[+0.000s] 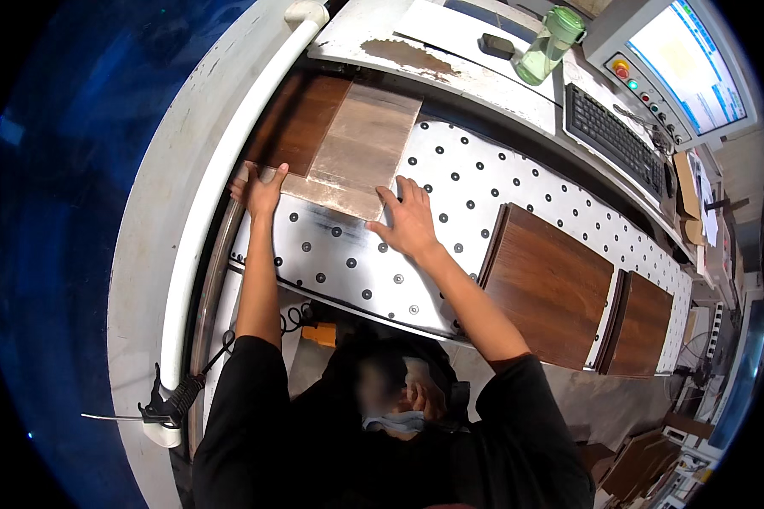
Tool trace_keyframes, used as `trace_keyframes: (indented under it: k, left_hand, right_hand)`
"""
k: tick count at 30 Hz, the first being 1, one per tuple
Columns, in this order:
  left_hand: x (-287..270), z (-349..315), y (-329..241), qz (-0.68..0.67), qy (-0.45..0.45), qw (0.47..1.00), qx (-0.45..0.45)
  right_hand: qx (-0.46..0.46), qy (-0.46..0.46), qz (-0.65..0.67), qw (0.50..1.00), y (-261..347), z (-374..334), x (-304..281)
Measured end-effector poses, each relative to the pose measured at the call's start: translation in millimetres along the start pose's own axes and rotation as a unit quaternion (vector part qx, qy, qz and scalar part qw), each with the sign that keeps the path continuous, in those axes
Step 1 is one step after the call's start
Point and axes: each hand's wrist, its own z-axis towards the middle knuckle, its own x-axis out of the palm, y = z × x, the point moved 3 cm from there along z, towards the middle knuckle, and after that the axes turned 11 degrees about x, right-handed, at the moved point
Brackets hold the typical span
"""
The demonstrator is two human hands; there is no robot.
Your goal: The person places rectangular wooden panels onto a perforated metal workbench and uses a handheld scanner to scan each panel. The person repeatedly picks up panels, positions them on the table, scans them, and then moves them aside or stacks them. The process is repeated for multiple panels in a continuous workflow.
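Observation:
A dark brown wood-grain panel [300,123] lies at the far left of the white table with black dots [450,191]. Along its right and near sides shows a worn, dusty grey-brown board [369,140], L-shaped as seen. My left hand [261,193], thumb and fingers apart, is at the near left corner of these boards. With fingers spread, my right hand [412,219] touches the grey-brown board at its near right corner. Neither hand is closed round anything. The boards' far edge is hidden under the machine's white ledge.
Brown panels in two stacks, a larger [552,284] and a smaller [643,322], lie to the right. A white rail [221,178] borders the left, with an air gun [165,403] on it. Beyond stand a keyboard [615,140], green bottle [552,47] and monitor [692,64].

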Motion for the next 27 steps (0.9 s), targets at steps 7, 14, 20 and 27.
trace_keyframes:
  k: [7, 14, 20, 27]
  left_hand:
    - [-4.8, -14.4, -8.1, 0.024, -0.053, 0.998, 0.01]
    - [-9.6, -17.5, -6.0, -0.005, -0.06, 0.998, 0.032]
    - [-10.3, -13.9, -2.6, 0.019, -0.054, 0.998, 0.031]
    - [-13.9, -19.0, -3.9, 0.029, -0.063, 0.997, 0.027]
  right_hand:
    - [-0.115, -0.084, -0.081, 0.987, -4.9, 2.9, 8.5]
    - [-0.104, -0.092, -0.001, 0.99, -4.7, -0.2, 16.4]
    - [-0.125, -0.077, 0.067, 0.987, 35.1, 22.9, 46.5]
    - [-0.101, -0.009, 0.111, 0.989, 100.1, 81.8, 82.5]
